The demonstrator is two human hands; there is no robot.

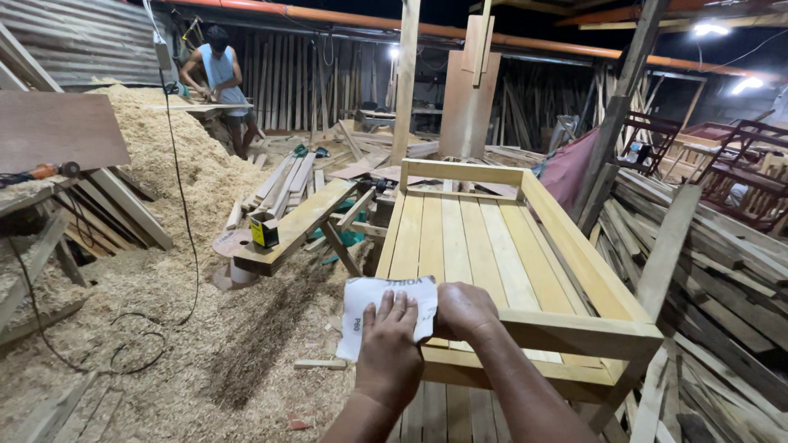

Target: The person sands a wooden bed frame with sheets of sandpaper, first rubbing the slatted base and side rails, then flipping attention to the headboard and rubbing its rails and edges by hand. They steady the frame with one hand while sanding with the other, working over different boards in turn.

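A pale wooden slatted bench frame (542, 271) with low side rails stands in front of me. A white sheet of sandpaper (369, 299), back side up, lies over its near left corner. My left hand (387, 349) rests flat on the sheet, fingers spread and pointing away. My right hand (464, 310) is curled into a fist at the sheet's right edge, gripping it against the near rail.
Sawdust (164, 271) covers the floor at left, with a black cable (176, 197) trailing across it. A thick plank (291, 230) rests on a trestle, a small yellow box (263, 230) beside it. Stacked timber (722, 279) fills the right. Another person (222, 86) works at a far bench.
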